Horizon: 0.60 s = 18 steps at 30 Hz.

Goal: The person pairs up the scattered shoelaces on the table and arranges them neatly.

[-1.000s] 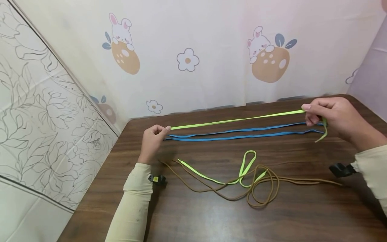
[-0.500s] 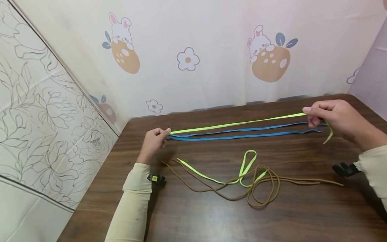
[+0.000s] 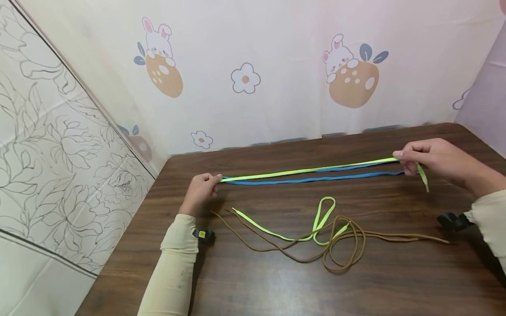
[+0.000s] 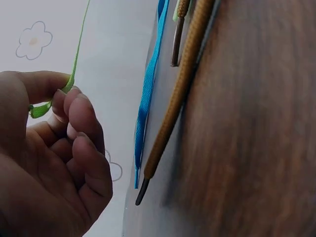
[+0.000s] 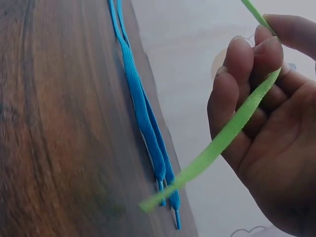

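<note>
A lime-green flat shoelace (image 5: 232, 129) is stretched between both hands in the head view. My left hand (image 3: 199, 192) pinches its left end between thumb and index finger, and a short tail shows beyond the grip in the left wrist view. My right hand (image 3: 439, 161) pinches it farther right, with a longer tail hanging free. Two strands of blue shoelace (image 5: 137, 94) lie along the table's far side. From the head camera, the taut lace partly overlaps the back blue strand; whether they touch I cannot tell.
A second lime-green shoelace (image 3: 257, 225) lies looped mid-table, tangled with brown round shoelaces (image 4: 173, 108). All rest on the dark wooden table (image 3: 276, 289). A patterned curtain (image 3: 284, 105) hangs behind the far edge, and a floral panel (image 3: 59, 145) stands at the left.
Both hands have lowered, bringing the taut green shoelace down and nearer, from behind the blue strands to over the back one. Its right tail now hangs straighter.
</note>
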Motion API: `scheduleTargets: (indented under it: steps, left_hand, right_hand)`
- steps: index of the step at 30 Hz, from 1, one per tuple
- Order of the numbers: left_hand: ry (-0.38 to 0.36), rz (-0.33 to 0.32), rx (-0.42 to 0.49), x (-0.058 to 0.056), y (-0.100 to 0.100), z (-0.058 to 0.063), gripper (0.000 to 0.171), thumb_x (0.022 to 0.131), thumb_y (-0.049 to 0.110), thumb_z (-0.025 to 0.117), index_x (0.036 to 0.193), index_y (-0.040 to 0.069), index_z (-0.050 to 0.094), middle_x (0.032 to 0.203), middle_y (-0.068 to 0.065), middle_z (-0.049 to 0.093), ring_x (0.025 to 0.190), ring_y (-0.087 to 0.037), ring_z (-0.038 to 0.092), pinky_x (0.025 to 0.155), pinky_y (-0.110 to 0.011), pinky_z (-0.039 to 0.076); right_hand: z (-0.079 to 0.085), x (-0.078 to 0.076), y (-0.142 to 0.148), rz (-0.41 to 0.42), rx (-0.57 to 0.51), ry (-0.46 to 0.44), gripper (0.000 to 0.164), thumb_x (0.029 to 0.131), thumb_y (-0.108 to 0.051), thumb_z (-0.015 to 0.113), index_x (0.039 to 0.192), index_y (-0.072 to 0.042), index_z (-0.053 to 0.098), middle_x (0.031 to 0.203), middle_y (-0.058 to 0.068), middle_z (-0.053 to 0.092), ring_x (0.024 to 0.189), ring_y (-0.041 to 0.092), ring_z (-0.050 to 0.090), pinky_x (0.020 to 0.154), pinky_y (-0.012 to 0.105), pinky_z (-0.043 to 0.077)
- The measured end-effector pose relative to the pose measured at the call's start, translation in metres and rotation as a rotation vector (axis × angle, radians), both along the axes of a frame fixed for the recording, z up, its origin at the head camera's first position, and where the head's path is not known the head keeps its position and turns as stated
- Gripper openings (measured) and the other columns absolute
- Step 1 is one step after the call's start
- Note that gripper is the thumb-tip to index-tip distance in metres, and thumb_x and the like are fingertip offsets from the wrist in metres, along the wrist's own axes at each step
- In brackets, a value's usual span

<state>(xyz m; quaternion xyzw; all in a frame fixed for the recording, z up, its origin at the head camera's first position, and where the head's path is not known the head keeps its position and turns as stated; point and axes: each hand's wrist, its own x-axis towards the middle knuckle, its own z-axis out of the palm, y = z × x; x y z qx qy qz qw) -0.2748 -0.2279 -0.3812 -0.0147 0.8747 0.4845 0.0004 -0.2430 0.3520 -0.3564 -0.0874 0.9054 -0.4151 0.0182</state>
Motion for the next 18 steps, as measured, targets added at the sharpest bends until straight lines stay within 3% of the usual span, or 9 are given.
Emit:
scheduleTargets:
  steps: [4, 10, 14, 18]
  left_hand:
    - [-0.031, -0.001, 0.019, -0.0002, -0.0001, -0.0021, 0.040, 0.099, 0.034, 0.064, 0.070, 0.006, 0.057, 0.066, -0.001, 0.059, 0.057, -0.014, 0.057, 0.054, -0.027, 0.045]
    - [-0.050, -0.006, 0.010, 0.0003, -0.0010, -0.0036, 0.039, 0.099, 0.032, 0.065, 0.073, 0.004, 0.058, 0.067, -0.003, 0.060, 0.058, -0.015, 0.056, 0.054, -0.028, 0.044]
    - [-0.064, -0.019, -0.013, 0.0020, -0.0013, -0.0035, 0.038, 0.100, 0.032, 0.064, 0.076, 0.003, 0.060, 0.071, -0.005, 0.062, 0.061, -0.017, 0.058, 0.057, -0.030, 0.046]
    - [-0.072, -0.029, -0.055, 0.0028, -0.0021, -0.0036, 0.037, 0.101, 0.033, 0.063, 0.077, 0.004, 0.062, 0.075, -0.006, 0.065, 0.064, -0.018, 0.059, 0.059, -0.030, 0.046]
  right_hand:
    - [-0.0024, -0.0001, 0.0034, 0.003, 0.035, -0.020, 0.047, 0.104, -0.038, 0.056, 0.078, 0.001, 0.061, 0.070, 0.014, 0.058, 0.074, 0.025, 0.058, 0.061, 0.033, 0.043]
    - [-0.0049, 0.0004, 0.0059, 0.008, 0.094, -0.049, 0.052, 0.102, -0.045, 0.056, 0.076, 0.000, 0.055, 0.070, 0.015, 0.057, 0.070, 0.029, 0.053, 0.061, 0.033, 0.038]
    - [-0.0067, 0.0009, 0.0080, 0.012, 0.113, -0.059, 0.053, 0.101, -0.047, 0.057, 0.075, -0.001, 0.054, 0.066, 0.015, 0.054, 0.062, 0.030, 0.048, 0.057, 0.035, 0.036]
    - [-0.0094, -0.0004, 0.0100, 0.018, 0.123, -0.066, 0.052, 0.101, -0.045, 0.058, 0.074, -0.002, 0.053, 0.063, 0.013, 0.051, 0.049, 0.023, 0.038, 0.053, 0.036, 0.034]
